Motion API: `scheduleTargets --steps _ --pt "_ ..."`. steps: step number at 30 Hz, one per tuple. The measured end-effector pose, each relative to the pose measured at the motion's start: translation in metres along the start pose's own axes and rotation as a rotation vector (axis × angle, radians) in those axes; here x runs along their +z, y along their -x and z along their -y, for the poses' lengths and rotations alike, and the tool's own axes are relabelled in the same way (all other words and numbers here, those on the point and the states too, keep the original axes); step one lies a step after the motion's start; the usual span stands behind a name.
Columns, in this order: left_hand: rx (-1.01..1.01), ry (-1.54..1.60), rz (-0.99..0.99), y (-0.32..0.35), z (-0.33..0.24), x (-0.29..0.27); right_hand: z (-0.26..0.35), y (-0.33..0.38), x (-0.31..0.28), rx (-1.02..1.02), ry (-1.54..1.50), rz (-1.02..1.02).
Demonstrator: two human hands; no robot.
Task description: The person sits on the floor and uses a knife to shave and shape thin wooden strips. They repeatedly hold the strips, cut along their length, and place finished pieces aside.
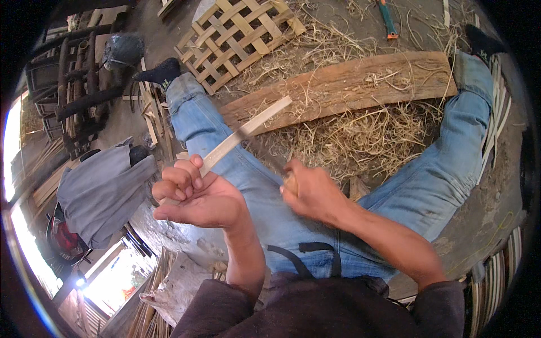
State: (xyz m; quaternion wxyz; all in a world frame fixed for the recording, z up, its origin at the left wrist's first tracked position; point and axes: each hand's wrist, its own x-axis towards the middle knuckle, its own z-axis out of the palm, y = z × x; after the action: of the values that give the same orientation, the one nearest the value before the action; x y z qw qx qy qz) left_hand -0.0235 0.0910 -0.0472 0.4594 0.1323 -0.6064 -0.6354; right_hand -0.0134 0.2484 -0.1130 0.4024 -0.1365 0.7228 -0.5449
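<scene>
My left hand is palm up, its fingers curled around the lower part of a flat, pale bamboo strip. The strip slants up and to the right above my left thigh, its far end free. My right hand is closed on the light wooden handle of a knife, just right of my left hand. Motion smears the blade, which seems to reach up and left toward the strip, where a dark blurred patch crosses it. Whether the blade touches the strip I cannot tell.
Between my outstretched legs lies a long wooden plank, with curly shavings around it. Beyond it sit an open-weave bamboo panel and a green-handled tool. Grey cloth hangs at the left. Pale strips lie beside my right leg.
</scene>
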Motion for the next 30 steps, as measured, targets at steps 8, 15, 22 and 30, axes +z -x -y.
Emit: scheduleTargets --steps 8,15,22,30 --pt "0.178 -0.647 -0.005 -0.016 -0.009 -0.010 0.005 -0.001 -0.012 -0.003 0.164 0.037" --pt "0.196 -0.964 0.058 -0.019 -0.020 -0.016 0.068 0.029 -0.002 -0.117 -0.082 0.171" --pt "0.229 -1.067 0.092 -0.016 -0.024 -0.014 0.039 0.013 0.009 -0.027 -0.127 0.100" --pt "0.085 -0.914 0.044 -0.010 -0.025 -0.011 0.026 -0.003 0.006 0.064 0.043 0.099"
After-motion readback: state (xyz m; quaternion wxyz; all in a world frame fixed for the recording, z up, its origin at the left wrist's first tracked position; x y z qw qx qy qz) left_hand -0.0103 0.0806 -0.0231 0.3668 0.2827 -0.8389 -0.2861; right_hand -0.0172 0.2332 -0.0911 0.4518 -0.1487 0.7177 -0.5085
